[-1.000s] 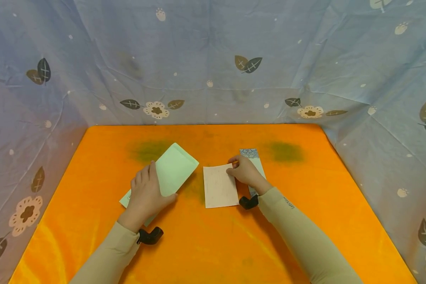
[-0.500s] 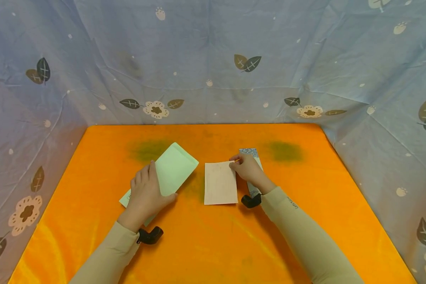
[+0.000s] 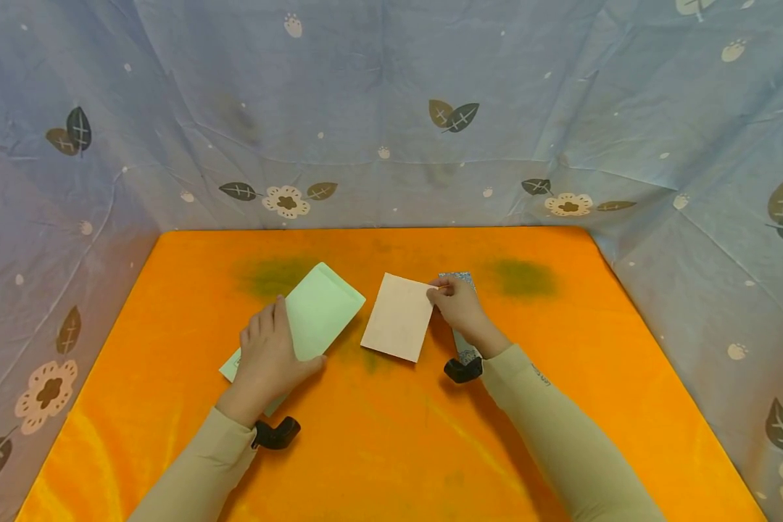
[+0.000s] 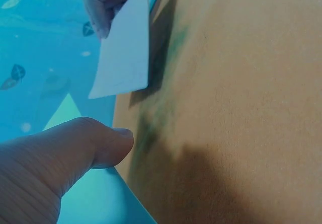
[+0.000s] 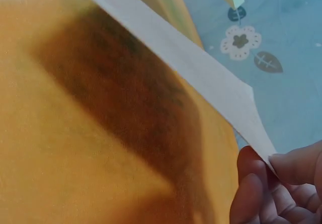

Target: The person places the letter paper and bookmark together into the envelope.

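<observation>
My left hand (image 3: 267, 355) grips a pale green envelope (image 3: 320, 315), which slants up to the right with its flap end toward the back. In the left wrist view the thumb (image 4: 100, 141) lies across the envelope (image 4: 95, 199). Between the thumb and fingers of my right hand (image 3: 460, 308) a cream sheet of paper (image 3: 399, 319) is pinched by its upper right corner. The right wrist view has this sheet (image 5: 186, 68) raised off the cloth, its shadow below. Beneath the right hand lies a narrow pale strip (image 3: 466, 346) with speckled blue ends, partly hidden.
An orange cloth (image 3: 378, 449) covers the table. Bluish curtains (image 3: 385, 87) with leaves and flowers enclose its back and sides. A black wrist camera (image 3: 277, 433) sits at the left cuff, another black camera (image 3: 463, 370) at the right.
The right hand has shifted slightly right and away from me. The cream sheet has lifted and turned, its lower end swinging left. The left hand and envelope stay put.
</observation>
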A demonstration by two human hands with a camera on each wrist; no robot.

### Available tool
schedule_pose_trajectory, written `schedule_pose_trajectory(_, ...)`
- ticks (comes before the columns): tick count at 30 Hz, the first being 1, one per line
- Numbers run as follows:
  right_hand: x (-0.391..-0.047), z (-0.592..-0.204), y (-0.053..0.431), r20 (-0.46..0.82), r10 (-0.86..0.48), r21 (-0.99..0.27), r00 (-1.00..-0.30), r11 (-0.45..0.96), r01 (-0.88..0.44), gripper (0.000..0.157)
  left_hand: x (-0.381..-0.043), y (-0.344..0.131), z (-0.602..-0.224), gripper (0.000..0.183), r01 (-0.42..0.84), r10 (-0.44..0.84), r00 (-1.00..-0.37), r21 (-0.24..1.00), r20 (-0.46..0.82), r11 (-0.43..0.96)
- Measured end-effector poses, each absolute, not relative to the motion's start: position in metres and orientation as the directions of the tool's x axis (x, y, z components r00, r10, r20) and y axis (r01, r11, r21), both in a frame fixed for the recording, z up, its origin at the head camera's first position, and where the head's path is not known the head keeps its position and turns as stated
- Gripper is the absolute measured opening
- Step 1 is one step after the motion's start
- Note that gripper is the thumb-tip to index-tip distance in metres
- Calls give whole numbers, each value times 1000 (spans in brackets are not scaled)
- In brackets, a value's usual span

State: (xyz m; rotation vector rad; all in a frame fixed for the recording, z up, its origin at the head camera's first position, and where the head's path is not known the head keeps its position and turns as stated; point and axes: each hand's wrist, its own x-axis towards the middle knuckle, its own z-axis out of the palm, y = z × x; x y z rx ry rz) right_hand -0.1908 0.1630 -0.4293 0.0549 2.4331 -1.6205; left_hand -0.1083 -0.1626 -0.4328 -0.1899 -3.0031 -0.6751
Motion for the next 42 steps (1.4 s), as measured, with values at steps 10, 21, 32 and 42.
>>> schedule_pose_trajectory(10,-192,-432,167,-149,-2,-964,-989,224,145,33,-110,-162,-434,124,143,116,-989,414,91,899)
schedule_pose_trajectory(21,-194,-429,169,-97,103,-989,-990,103,107,28,-110,-162,-433,125,132,112,-991,424,73,896)
schedule_pose_trajectory(32,-194,-430,169,-48,181,-997,-982,50,58,31,-108,-163,-434,125,140,126,-990,437,61,889)
schedule_pose_trajectory(42,-192,-431,164,-37,213,-999,-976,9,40,27,-108,-163,-436,122,171,159,-985,417,64,893)
